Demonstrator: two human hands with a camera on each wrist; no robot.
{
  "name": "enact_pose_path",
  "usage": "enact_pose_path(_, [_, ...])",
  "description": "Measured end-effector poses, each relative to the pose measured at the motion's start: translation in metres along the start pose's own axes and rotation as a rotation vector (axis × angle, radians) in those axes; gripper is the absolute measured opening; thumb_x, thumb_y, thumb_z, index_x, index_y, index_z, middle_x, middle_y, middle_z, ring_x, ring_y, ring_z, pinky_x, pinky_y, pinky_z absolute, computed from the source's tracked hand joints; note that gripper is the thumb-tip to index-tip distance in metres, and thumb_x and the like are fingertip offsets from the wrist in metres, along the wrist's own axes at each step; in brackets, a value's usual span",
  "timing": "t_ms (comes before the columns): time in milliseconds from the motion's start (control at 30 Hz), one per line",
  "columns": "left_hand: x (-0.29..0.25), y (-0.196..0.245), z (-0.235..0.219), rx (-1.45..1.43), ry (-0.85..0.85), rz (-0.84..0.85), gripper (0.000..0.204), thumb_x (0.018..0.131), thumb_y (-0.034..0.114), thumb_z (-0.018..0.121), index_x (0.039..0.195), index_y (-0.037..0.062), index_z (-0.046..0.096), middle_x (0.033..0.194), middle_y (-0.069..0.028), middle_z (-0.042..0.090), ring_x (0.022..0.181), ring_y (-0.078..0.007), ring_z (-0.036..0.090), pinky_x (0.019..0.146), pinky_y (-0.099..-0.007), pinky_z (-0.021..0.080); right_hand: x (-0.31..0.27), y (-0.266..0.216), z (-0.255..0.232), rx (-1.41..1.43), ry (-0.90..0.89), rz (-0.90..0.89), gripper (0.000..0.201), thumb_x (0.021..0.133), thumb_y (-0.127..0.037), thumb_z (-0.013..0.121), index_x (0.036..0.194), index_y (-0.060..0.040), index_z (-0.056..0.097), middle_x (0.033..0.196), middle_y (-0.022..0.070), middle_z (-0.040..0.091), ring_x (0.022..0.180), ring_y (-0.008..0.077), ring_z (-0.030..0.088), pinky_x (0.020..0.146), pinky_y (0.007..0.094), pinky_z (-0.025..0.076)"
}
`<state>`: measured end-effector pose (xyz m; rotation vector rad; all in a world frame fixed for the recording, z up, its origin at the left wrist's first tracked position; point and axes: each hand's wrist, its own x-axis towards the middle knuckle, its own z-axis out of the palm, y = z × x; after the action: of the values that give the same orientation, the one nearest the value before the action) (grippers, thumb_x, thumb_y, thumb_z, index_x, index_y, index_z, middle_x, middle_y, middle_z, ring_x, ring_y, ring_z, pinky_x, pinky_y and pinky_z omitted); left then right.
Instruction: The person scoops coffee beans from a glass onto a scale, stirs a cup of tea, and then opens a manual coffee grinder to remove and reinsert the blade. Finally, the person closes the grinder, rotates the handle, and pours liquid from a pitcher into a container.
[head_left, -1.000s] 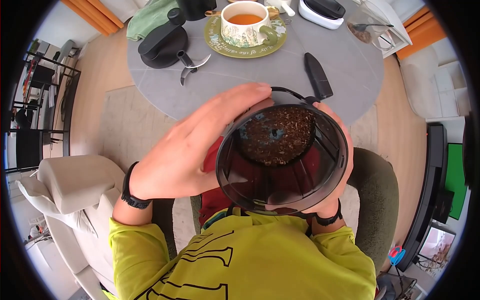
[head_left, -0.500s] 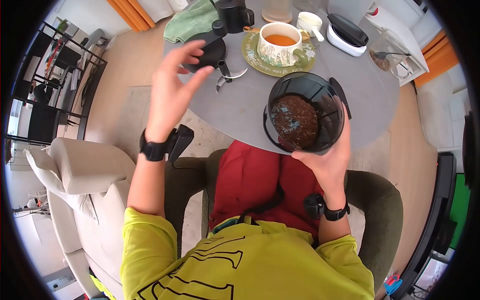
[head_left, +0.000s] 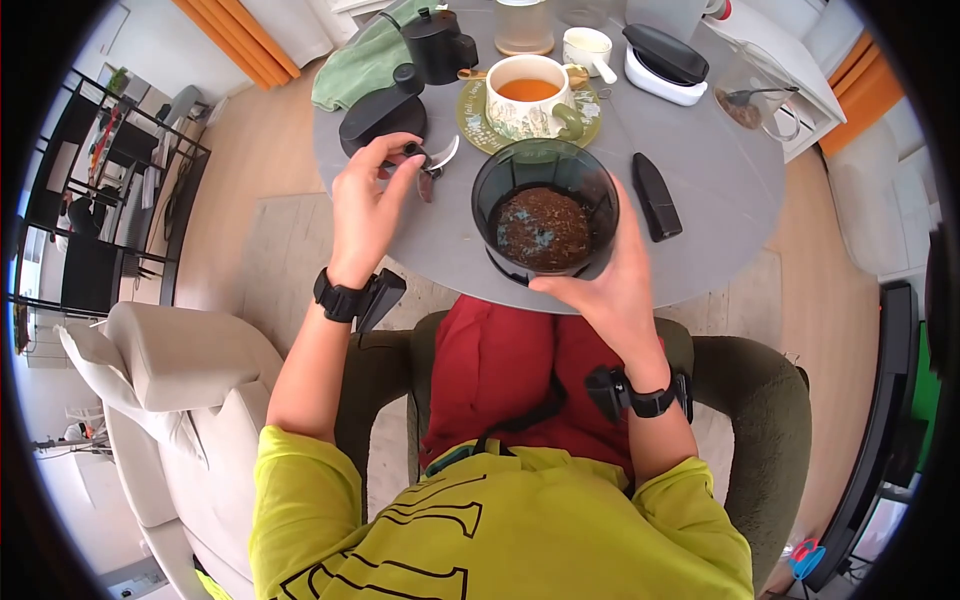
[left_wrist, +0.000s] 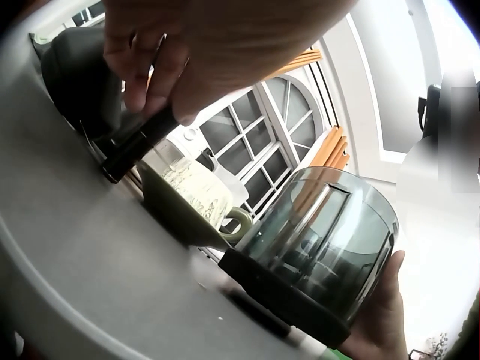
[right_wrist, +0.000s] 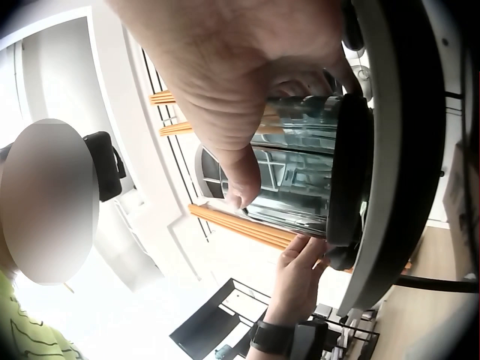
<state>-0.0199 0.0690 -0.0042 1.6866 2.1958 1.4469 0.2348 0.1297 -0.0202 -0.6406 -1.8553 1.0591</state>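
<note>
My left hand (head_left: pixel 362 215) pinches the black-stemmed, curved metal blade (left_wrist: pixel 131 155), left of the smoky plastic bowl (head_left: pixel 540 163) my right hand (head_left: pixel 622 295) grips.

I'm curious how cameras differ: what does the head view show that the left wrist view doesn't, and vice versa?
Only the head view shows the amber tea, the cream sofa and its seat. Only the left wrist view shows the paned window. Both show the smoky container, left hand and right hand.
</note>
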Motion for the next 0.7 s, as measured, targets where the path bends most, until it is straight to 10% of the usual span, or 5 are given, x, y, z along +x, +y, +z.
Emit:
enact_pose_path(333, [0.013, 0.085, -0.046, -0.207, 0.220, 0.164, 0.017, 0.080, 0.007, 0.070, 0.096, 0.0032, 0.069, 0.091, -0.0017, 0.068, 0.081, -0.0088, 0.057, 0.073, -0.0236, 0.042, 0.000, 0.009, 0.005, 0.079, -0.044, 0.014, 0.113, 0.056, -0.028, 0.090, 0.143, 0.0020, 0.025, 0.134, 0.0204, 0.043, 0.123, 0.0333, 0.047, 0.102, 0.0410, 0.038])
enact_pose_path(700, [0.011, 0.114, -0.005, -0.037, -0.303, 0.298, 0.023, 0.072, 0.004, 0.074, 0.094, 0.0045, 0.071, 0.091, -0.0054, 0.069, 0.089, -0.0202, 0.057, 0.084, -0.0326, 0.045, 0.000, 0.013, 0.004, 0.058, -0.050, -0.021, 0.111, 0.058, -0.034, 0.088, 0.142, 0.0033, 0.026, 0.132, 0.0213, 0.046, 0.121, 0.0341, 0.048, 0.100, 0.0411, 0.039])
